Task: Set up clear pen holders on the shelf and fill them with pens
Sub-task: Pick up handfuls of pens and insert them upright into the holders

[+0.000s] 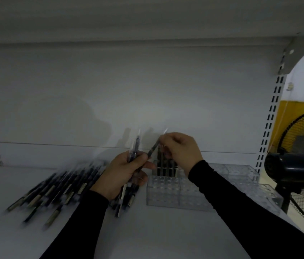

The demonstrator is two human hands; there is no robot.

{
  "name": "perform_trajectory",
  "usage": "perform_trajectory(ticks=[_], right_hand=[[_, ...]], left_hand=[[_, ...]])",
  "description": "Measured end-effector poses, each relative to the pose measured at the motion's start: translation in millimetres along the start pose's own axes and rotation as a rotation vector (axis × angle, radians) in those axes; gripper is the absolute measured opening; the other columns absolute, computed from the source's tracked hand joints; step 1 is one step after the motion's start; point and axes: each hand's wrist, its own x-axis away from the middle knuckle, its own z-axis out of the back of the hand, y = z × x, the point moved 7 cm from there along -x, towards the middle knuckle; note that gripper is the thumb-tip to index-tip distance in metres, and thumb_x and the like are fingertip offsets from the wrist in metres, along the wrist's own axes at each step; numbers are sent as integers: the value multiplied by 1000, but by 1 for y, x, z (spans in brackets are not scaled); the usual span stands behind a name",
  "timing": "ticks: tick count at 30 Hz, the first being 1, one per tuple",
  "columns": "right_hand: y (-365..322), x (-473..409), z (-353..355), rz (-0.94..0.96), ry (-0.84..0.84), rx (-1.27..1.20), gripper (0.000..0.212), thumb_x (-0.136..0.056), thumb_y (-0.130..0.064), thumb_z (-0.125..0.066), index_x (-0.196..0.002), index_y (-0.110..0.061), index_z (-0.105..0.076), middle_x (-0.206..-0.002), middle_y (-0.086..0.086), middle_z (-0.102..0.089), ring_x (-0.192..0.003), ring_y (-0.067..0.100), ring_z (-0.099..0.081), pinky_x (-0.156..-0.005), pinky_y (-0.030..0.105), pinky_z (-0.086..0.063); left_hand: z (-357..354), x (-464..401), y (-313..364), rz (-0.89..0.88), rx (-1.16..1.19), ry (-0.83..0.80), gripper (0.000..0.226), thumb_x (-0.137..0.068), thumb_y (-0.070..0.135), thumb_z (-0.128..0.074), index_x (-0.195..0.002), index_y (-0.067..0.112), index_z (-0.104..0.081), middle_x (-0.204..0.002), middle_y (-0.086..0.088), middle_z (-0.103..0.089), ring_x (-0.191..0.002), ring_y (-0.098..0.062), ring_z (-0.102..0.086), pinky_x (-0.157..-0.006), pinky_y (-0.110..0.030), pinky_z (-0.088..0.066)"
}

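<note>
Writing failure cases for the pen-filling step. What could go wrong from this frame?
1. The right hand pinches one pen at a slant; it may miss a hole in the clear holder.
2. The left hand grips a bundle of pens; one could slip.
3. The loose pen pile could roll.

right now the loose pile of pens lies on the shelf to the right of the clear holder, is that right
Not quite. In the head view the loose pile of pens lies on the shelf to the left of the clear holder, not the right.
</note>
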Motion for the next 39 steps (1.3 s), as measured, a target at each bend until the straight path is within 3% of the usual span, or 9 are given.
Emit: perform_trajectory(ticks=[2,4,6,8,14,25,28,33,39], right_hand=[[-5,-5,20,-4,119,-76,16,-91,-17,-61,-83,-7,-70,-74,4,-69,-60,12,-63,-56,24,-51],[-9,-10,37,12,189,-120,15,-93,-17,-58,-86,-7,-67,-80,6,-69,-64,15,-65,-59,25,-53],[-10,-12,52,62,228,-10,16,-94,-20,-57,-90,-8,-66,-84,7,-69,-68,17,-67,-64,27,-56],[-10,-13,61,127,249,166,17,-94,-25,-58,-96,-11,-67,-87,4,-70,-73,17,-68,-70,32,-59],[-3,-13,62,224,236,468,22,-94,-30,-58,-104,-13,-69,-88,-1,-70,-82,16,-67,-85,35,-56],[15,-11,46,224,89,687,23,-95,-28,-58,-104,-11,-70,-96,5,-72,-79,15,-66,-84,25,-53],[19,-8,45,201,47,766,25,-95,-30,-58,-104,-10,-71,-97,4,-73,-82,14,-65,-79,14,-45],[19,-7,46,183,30,842,27,-94,-33,-57,-106,-13,-71,-101,2,-73,-90,14,-65,-79,11,-40],[-2,1,46,237,108,689,24,-92,-38,-60,-88,-16,-71,-81,-6,-68,-69,5,-59,-66,5,-42]], left_hand=[[6,-2,-2,8,28,71,21,-98,23,-55,-103,4,-63,-85,-10,-76,-47,-20,-58,-48,-27,-54],[14,-5,-4,0,-12,159,19,-97,21,-57,-93,3,-62,-66,-6,-69,-40,-17,-48,-39,-22,-41],[19,-8,-8,12,-13,204,22,-96,21,-59,-79,9,-55,-54,-3,-53,-37,-14,-37,-37,-19,-30],[22,-9,-12,29,1,211,30,-95,24,-61,-72,13,-46,-57,-3,-44,-40,-14,-32,-38,-20,-26],[19,-10,-13,44,67,214,19,-98,23,-57,-88,8,-51,-60,-4,-48,-45,-18,-38,-39,-23,-31],[11,-3,1,-44,-27,165,20,-100,23,-51,-95,7,-62,-60,0,-58,-46,-19,-44,-45,-26,-34],[9,-2,3,-68,-43,147,22,-101,23,-49,-96,7,-64,-63,-2,-59,-45,-18,-44,-43,-25,-33],[7,-3,3,-77,-34,110,23,-101,23,-50,-99,8,-66,-67,-5,-63,-44,-19,-45,-41,-24,-36],[3,-2,4,-101,-21,42,23,-100,25,-52,-103,11,-69,-74,-8,-66,-45,-19,-45,-41,-25,-36]])
